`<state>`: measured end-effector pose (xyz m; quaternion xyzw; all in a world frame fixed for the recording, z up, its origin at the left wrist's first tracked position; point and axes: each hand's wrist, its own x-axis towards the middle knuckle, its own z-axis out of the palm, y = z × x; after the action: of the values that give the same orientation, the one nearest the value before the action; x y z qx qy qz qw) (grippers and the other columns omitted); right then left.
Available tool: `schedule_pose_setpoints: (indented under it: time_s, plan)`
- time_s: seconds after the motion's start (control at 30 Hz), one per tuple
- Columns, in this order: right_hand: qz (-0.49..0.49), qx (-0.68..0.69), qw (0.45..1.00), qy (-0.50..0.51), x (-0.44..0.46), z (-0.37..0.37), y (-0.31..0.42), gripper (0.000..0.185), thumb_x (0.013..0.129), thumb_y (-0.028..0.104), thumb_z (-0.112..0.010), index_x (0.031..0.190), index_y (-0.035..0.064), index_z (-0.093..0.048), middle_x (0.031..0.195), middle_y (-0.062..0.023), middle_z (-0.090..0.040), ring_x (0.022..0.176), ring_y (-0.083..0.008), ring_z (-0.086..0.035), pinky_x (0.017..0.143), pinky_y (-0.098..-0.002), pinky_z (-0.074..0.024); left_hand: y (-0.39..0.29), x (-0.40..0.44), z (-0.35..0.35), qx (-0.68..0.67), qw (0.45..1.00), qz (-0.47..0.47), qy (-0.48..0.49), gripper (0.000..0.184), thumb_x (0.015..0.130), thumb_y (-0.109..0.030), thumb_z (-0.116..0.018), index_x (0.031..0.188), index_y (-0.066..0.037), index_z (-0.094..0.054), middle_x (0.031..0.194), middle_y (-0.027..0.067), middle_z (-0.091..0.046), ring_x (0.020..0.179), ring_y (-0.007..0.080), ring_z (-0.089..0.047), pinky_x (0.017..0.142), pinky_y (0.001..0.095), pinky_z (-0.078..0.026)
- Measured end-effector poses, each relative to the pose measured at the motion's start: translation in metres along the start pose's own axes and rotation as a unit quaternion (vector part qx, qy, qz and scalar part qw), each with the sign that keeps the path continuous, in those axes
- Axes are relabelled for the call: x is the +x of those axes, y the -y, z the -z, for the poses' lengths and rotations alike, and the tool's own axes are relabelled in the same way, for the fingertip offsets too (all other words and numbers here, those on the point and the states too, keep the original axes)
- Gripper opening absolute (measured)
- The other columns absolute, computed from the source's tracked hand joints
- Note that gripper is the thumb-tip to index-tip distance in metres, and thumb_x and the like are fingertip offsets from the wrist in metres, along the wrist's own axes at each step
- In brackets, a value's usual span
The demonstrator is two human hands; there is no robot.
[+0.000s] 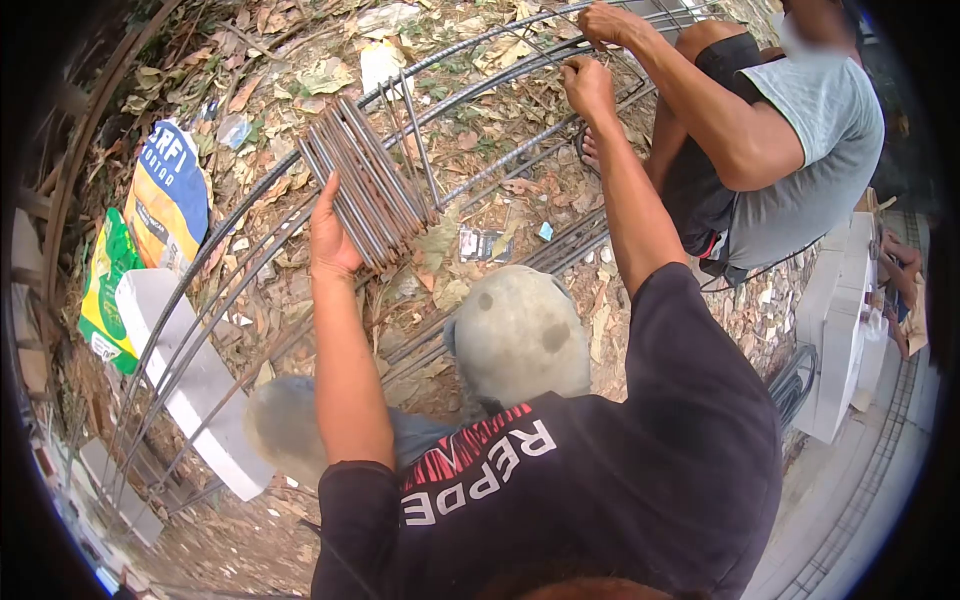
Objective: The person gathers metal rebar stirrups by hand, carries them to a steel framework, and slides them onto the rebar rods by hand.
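Left hand (335,235): held the stack of metal stirrups (365,190), thumb against its edge, other fingers hidden.
Right hand (588,92): fingers were drawn narrow beside the long bars (440,58); what they pinched, if anything, could not be told.
Just beyond right fingers: a co-worker's hand (608,24) was at the bars.
Left of left fingers: a blue-and-yellow bag (170,200) lay flat.
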<state>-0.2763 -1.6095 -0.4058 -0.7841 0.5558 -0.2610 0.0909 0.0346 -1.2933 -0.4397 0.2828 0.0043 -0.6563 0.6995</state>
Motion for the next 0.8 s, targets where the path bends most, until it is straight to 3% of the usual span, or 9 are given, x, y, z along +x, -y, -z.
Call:
schedule_pose_setpoints:
  time_s: [0.07,0.1,0.17,0.27,0.3,0.33,0.47,0.7,0.8]
  plan:
    - [0.033,-0.005,0.993,-0.117,-0.016,0.000,0.013,0.025,0.091,0.018,-0.064,0.110,0.0030,-0.071,0.106,-0.0220,-0.067,0.098,-0.0403,-0.065,0.091,-0.0477,-0.0496,0.002,0.001,0.008,0.017,1.000,0.002,-0.007,0.043,0.100,-0.040,-0.058,0.125,-0.006,-0.062,0.106,0.0076,-0.070,0.096,0.0229,-0.068,0.089,0.0426,-0.057]
    - [0.126,-0.057,0.969,-0.205,-0.024,0.000,0.025,0.029,0.091,0.019,-0.064,0.115,0.0030,-0.068,0.114,-0.0198,-0.063,0.101,-0.0362,-0.062,0.095,-0.0472,-0.0462,0.001,0.003,0.012,0.016,1.000,0.005,-0.003,0.042,0.100,-0.040,-0.058,0.125,-0.006,-0.062,0.106,0.0076,-0.070,0.095,0.0230,-0.069,0.088,0.0428,-0.057]
    - [0.143,0.004,0.985,-0.102,-0.058,0.009,0.082,0.027,0.093,0.021,-0.064,0.111,0.0022,-0.070,0.109,-0.0185,-0.066,0.097,-0.0331,-0.064,0.096,-0.0468,-0.0453,0.000,0.002,0.005,0.008,1.000,0.002,-0.003,0.039,0.099,-0.037,-0.060,0.123,-0.006,-0.063,0.105,0.0081,-0.070,0.093,0.0243,-0.069,0.086,0.0449,-0.057]
    - [0.073,0.147,0.958,0.234,-0.119,-0.001,0.170,0.036,0.098,0.033,-0.059,0.106,-0.0006,-0.069,0.082,-0.0232,-0.072,0.079,-0.0428,-0.069,0.095,-0.0526,-0.0451,-0.001,-0.004,-0.009,0.021,1.000,-0.010,-0.017,0.034,0.099,-0.033,-0.060,0.119,-0.005,-0.065,0.105,0.0088,-0.072,0.092,0.0230,-0.070,0.086,0.0418,-0.058]
    - [0.101,0.080,0.959,0.252,-0.132,-0.015,0.186,0.041,0.098,0.034,-0.059,0.111,-0.0037,-0.065,0.084,-0.0284,-0.069,0.085,-0.0456,-0.068,0.082,-0.0524,-0.0506,-0.001,-0.003,-0.005,0.012,1.000,-0.007,-0.011,0.036,0.099,-0.033,-0.061,0.119,-0.004,-0.065,0.106,0.0099,-0.072,0.093,0.0244,-0.071,0.086,0.0427,-0.058]
    - [0.090,0.109,0.961,0.239,-0.141,-0.017,0.206,0.032,0.097,0.025,-0.057,0.102,-0.0064,-0.060,0.075,-0.0290,-0.068,0.080,-0.0454,-0.068,0.093,-0.0581,-0.0417,-0.003,-0.005,-0.002,0.016,1.000,-0.012,-0.012,0.036,0.098,-0.033,-0.061,0.119,-0.004,-0.064,0.106,0.0101,-0.072,0.093,0.0247,-0.071,0.087,0.0428,-0.058]
    - [0.134,0.162,0.957,0.198,-0.146,-0.042,0.218,0.016,0.085,0.009,-0.058,0.093,-0.0044,-0.059,0.075,-0.0287,-0.067,0.077,-0.0460,-0.067,0.077,-0.0568,-0.0489,-0.010,-0.013,0.002,0.048,0.999,-0.003,-0.008,0.041,0.098,-0.034,-0.059,0.124,-0.002,-0.062,0.112,0.0126,-0.071,0.100,0.0272,-0.070,0.093,0.0444,-0.056]
    - [0.133,0.112,0.953,0.249,-0.147,-0.031,0.246,0.025,0.083,0.013,-0.063,0.101,-0.0040,-0.063,0.079,-0.0279,-0.067,0.081,-0.0461,-0.067,0.076,-0.0551,-0.0520,-0.042,-0.047,0.003,0.107,0.993,0.027,-0.045,0.046,0.098,-0.034,-0.057,0.129,-0.001,-0.060,0.120,0.0155,-0.070,0.107,0.0302,-0.069,0.098,0.0497,-0.054]
    - [0.109,0.067,0.967,0.218,-0.132,-0.032,0.201,0.029,0.084,0.014,-0.063,0.109,-0.0009,-0.068,0.083,-0.0257,-0.070,0.080,-0.0422,-0.069,0.074,-0.0532,-0.0539,-0.039,-0.048,0.010,0.095,0.994,0.015,-0.056,0.043,0.097,-0.033,-0.060,0.127,-0.002,-0.062,0.119,0.0153,-0.070,0.105,0.0304,-0.070,0.097,0.0509,-0.054]
